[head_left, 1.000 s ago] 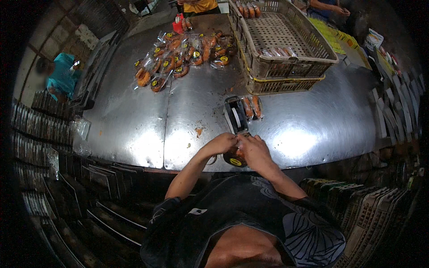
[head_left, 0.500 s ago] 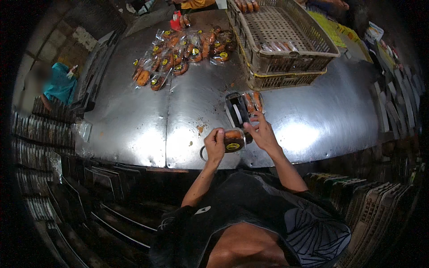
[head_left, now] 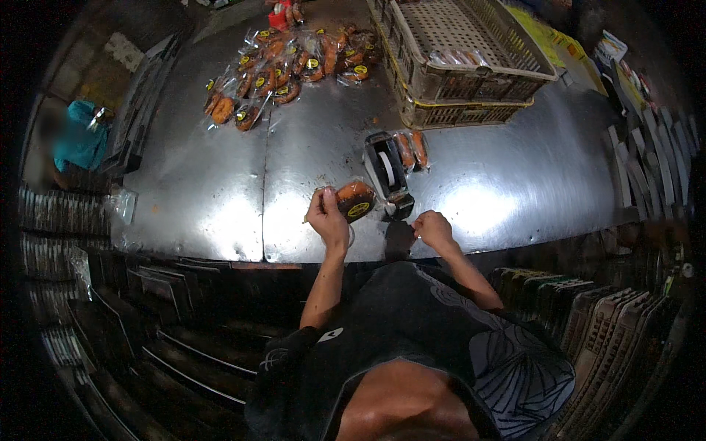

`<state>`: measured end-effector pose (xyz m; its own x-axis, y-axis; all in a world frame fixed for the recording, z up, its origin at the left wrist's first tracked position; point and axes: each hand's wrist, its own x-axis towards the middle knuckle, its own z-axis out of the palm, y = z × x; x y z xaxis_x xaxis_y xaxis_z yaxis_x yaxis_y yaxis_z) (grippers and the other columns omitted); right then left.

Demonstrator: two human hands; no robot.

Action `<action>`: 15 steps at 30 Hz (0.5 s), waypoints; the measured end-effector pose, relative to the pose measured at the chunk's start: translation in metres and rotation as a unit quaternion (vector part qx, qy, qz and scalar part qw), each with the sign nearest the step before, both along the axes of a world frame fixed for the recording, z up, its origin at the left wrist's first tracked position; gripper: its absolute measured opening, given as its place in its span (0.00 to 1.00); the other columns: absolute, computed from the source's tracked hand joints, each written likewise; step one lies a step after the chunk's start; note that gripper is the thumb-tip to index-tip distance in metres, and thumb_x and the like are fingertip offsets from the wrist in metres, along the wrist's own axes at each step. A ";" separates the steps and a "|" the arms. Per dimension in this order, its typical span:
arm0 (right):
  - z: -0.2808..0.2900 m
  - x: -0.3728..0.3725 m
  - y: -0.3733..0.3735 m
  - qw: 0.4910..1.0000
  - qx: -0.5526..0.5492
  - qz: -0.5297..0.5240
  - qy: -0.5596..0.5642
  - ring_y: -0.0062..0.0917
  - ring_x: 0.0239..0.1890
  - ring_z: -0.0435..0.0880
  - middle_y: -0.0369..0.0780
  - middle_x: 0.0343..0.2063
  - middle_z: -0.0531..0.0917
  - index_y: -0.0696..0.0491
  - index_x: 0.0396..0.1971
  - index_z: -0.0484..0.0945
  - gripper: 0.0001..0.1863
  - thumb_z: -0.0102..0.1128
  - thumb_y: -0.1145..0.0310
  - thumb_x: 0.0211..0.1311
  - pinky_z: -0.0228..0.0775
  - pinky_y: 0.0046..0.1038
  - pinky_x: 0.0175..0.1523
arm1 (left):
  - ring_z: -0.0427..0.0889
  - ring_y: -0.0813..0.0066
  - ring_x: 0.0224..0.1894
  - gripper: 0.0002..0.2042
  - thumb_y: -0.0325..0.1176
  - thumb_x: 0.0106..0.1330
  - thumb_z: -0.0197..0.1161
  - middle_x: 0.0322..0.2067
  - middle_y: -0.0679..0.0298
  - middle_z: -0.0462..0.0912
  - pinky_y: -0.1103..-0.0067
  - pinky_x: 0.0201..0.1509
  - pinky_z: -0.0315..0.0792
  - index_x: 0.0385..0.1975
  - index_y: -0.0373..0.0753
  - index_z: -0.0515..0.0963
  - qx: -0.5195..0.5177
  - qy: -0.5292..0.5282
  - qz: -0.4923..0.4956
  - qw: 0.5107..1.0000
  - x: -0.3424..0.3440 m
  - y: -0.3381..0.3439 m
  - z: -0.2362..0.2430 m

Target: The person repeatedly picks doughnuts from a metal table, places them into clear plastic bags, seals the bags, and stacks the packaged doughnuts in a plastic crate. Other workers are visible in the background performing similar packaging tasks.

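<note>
I see left hand (head_left: 328,219) grasping brown, round, plastic-wrapped bread (head_left: 354,198), label wearer-side, long axis slanting away rightward; black tape dispenser (head_left: 379,165) just right; right hand (head_left: 435,230) curled, grasp unclear.

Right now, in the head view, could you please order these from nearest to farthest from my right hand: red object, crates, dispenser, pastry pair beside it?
1. Dispenser: ahead and left of your right hand.
2. Pastry pair: just right of the dispenser's far part.
3. Crates: farther ahead.
4. Red object: far left, near the picture's top.
</note>
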<state>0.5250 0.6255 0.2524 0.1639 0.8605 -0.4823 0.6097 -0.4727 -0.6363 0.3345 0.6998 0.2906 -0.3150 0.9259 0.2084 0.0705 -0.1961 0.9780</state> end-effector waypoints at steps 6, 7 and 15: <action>0.093 0.011 0.018 0.905 0.346 0.158 0.189 0.28 0.48 0.68 0.40 0.44 0.72 0.56 0.29 0.75 0.08 0.52 0.67 0.55 0.58 0.29 0.51 | 0.73 0.70 0.25 0.10 0.33 0.55 0.54 0.21 0.59 0.74 0.79 0.30 0.67 0.22 0.30 0.73 0.131 0.061 -0.032 0.989 0.015 0.009 -0.001; 0.108 0.007 0.026 0.887 0.379 0.206 0.164 0.29 0.51 0.66 0.40 0.47 0.70 0.55 0.29 0.75 0.08 0.51 0.67 0.55 0.56 0.31 0.54 | 0.74 0.69 0.25 0.10 0.33 0.55 0.53 0.21 0.59 0.75 0.78 0.30 0.67 0.22 0.30 0.73 0.192 0.082 -0.052 0.977 0.020 0.009 0.001; 0.123 -0.012 0.080 0.954 0.136 0.191 0.190 0.24 0.32 0.77 0.41 0.27 0.78 0.59 0.29 0.74 0.14 0.59 0.66 0.44 0.68 0.23 0.37 | 0.75 0.66 0.21 0.10 0.35 0.55 0.53 0.19 0.59 0.73 0.75 0.25 0.72 0.24 0.33 0.71 0.448 0.091 -0.141 0.878 0.026 0.005 0.029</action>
